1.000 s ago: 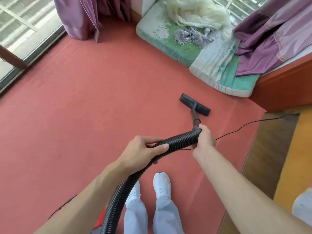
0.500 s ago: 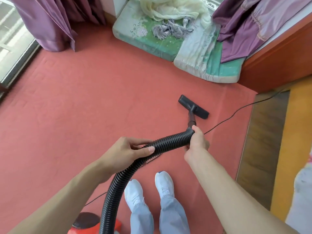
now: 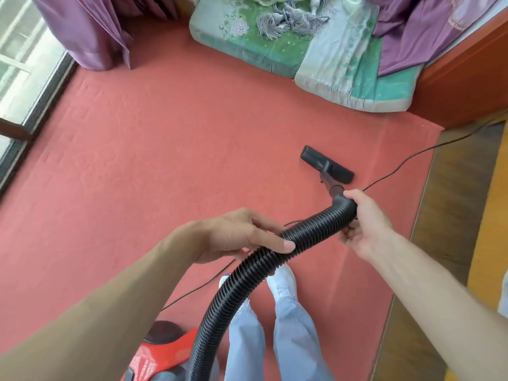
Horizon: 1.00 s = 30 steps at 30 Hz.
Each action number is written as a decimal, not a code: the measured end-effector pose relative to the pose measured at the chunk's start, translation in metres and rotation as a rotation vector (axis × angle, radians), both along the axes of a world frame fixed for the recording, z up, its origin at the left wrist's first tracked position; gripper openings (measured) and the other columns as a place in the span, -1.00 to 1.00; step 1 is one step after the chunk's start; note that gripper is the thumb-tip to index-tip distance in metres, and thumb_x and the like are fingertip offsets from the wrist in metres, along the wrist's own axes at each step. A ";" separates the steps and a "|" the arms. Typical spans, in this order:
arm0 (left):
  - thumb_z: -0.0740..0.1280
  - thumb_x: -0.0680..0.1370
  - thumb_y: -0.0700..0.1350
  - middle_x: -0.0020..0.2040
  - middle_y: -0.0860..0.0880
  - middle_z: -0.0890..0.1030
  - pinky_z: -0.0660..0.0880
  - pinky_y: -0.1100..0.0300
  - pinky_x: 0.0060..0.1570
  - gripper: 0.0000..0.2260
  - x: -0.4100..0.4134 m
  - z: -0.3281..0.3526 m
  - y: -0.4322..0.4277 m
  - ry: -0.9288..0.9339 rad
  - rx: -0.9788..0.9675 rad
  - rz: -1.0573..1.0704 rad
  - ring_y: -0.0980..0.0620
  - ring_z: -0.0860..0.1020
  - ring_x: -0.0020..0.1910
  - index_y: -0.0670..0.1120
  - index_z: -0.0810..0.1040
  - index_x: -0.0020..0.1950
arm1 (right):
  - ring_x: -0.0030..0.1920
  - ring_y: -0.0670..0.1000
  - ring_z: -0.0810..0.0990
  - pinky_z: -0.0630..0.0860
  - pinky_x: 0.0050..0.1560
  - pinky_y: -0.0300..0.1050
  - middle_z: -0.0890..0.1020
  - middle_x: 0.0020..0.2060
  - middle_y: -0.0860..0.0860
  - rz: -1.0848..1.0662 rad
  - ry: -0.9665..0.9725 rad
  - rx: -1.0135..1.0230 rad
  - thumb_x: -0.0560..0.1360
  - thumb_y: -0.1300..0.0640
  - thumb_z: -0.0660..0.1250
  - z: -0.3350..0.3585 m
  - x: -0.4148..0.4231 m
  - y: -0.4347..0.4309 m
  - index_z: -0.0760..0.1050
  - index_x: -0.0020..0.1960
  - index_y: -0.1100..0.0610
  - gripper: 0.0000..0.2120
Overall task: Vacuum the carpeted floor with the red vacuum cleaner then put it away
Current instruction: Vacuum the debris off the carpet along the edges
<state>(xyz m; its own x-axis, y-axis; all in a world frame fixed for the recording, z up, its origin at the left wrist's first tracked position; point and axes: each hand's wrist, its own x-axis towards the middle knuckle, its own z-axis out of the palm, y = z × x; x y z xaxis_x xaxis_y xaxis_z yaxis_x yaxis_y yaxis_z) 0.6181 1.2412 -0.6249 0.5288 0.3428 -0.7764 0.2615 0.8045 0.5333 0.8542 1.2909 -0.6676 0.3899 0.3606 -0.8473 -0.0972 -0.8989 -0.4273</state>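
Note:
The red vacuum cleaner body (image 3: 162,356) sits on the red carpet (image 3: 165,149) at the bottom, left of my feet. Its black ribbed hose (image 3: 247,273) arcs up from it between my hands. My left hand (image 3: 233,235) holds the hose at mid-length, thumb laid along the top. My right hand (image 3: 362,218) grips the hose's front end, just behind the short tube. The black floor nozzle (image 3: 327,167) rests flat on the carpet ahead of my right hand.
A thin black power cord (image 3: 406,160) runs across the carpet to the right onto the wooden floor (image 3: 450,204). Green cushions (image 3: 302,48) with cloths lie at the far edge. Purple curtains (image 3: 90,31) hang by the window at left. A wooden bed frame (image 3: 467,75) stands at right.
The view has swung and tilted down, so the red vacuum body now shows at the bottom. The nozzle sits slightly nearer me and the carpet's right edge. Both hands keep their hold.

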 end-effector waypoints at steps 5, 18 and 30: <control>0.43 0.54 0.01 0.02 -0.20 0.71 0.62 0.08 0.01 -0.79 0.013 -0.016 -0.012 0.151 0.054 0.141 -0.07 0.70 -0.10 -0.08 0.70 0.09 | -0.17 0.04 0.56 0.50 -0.22 -0.10 0.62 -0.08 0.09 -0.022 -0.009 0.019 0.46 0.04 0.41 -0.025 -0.002 0.003 0.54 0.12 0.15 -0.72; 0.38 0.56 0.06 0.04 -0.15 0.67 0.61 0.01 0.06 -0.71 0.032 -0.008 0.002 -0.237 -0.127 0.033 -0.14 0.62 -0.04 -0.07 0.66 0.18 | -0.27 0.04 0.51 0.45 -0.17 -0.09 0.56 -0.23 0.05 -0.012 -0.014 0.021 0.44 0.00 0.39 0.014 0.016 0.009 0.52 0.01 0.10 -0.77; 0.50 0.49 -0.03 -0.11 -0.07 0.64 0.60 0.12 -0.01 -0.76 0.083 -0.042 -0.014 0.111 0.076 0.100 0.01 0.63 -0.14 0.06 0.64 0.15 | -0.17 0.08 0.62 0.60 -0.18 -0.06 0.65 0.04 0.14 -0.083 -0.063 0.062 0.46 0.06 0.46 -0.066 0.049 0.024 0.45 0.12 0.19 -0.66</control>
<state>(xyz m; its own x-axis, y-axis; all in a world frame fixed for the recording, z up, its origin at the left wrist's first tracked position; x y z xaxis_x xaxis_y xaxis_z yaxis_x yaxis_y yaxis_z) 0.7013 1.2270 -0.6671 0.4016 0.4494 -0.7980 0.2426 0.7880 0.5659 0.9031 1.3150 -0.7336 0.4724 0.3761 -0.7971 -0.1411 -0.8605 -0.4896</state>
